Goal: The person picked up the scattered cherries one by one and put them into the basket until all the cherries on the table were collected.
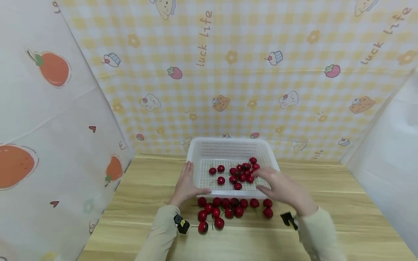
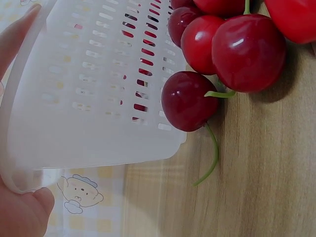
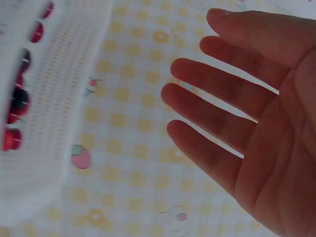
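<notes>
Left hand (image 1: 187,186) grips perforated white plastic basket (image 1: 228,194); right hand (image 1: 281,185) empty, fingers spread. Work appears partway: glossy round red cherries (image 1: 221,180) inside, more on pale wood-grain desk (image 1: 343,206).

One white rectangular perforated plastic basket (image 1: 228,148); fifteen round, glossy red cherries (image 1: 219,223) visible outside it; inside, three separate cherries (image 1: 221,180) plus at least ten clustered (image 1: 242,177); two bare hands (image 1: 187,186) (image 1: 283,187).

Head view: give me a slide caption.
Left hand touching a white basket of cherries, open right hand above it, more cherries on the table.
</notes>
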Available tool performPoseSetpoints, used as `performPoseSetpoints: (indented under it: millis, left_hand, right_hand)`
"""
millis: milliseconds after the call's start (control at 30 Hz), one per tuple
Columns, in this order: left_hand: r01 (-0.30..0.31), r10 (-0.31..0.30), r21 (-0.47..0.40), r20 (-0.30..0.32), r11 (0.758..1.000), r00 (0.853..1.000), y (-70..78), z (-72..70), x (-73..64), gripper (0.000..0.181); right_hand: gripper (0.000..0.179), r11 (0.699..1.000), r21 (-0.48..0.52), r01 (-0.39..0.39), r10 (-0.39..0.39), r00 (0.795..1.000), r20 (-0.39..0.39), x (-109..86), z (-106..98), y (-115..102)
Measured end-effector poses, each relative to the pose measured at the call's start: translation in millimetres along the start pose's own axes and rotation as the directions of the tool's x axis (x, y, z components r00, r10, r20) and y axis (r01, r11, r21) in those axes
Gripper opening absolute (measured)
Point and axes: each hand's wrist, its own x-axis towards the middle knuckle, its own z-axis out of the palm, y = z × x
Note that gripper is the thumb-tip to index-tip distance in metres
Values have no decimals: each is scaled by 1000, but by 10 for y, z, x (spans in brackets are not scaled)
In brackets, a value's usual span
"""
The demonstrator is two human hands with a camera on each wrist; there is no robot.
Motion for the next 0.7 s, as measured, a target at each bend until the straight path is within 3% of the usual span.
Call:
performPoseSetpoints:
  millis: [133, 333, 567, 700]
  left_hand:
    - [3, -3, -21, 3, 1000, 1000, 15, -22, -6, 131]
    - [8, -8, -17, -1, 1000, 1000, 25, -18, -6, 130]
    - [19, -19, -5, 10, 1000, 1000, 21, -12, -5, 130]
    - [21, -21, -4, 9, 1000, 1000, 16, -9, -3, 129]
  right_hand:
    - [28, 997, 54, -51, 49, 998, 40, -315, 334, -52]
    - [27, 986, 47, -161, 158, 986, 55, -644, 735, 82]
    - [37, 947, 16, -322, 322, 946, 30, -838, 1012, 283]
    - [41, 935, 32, -352, 352, 936, 14, -874, 1150, 372]
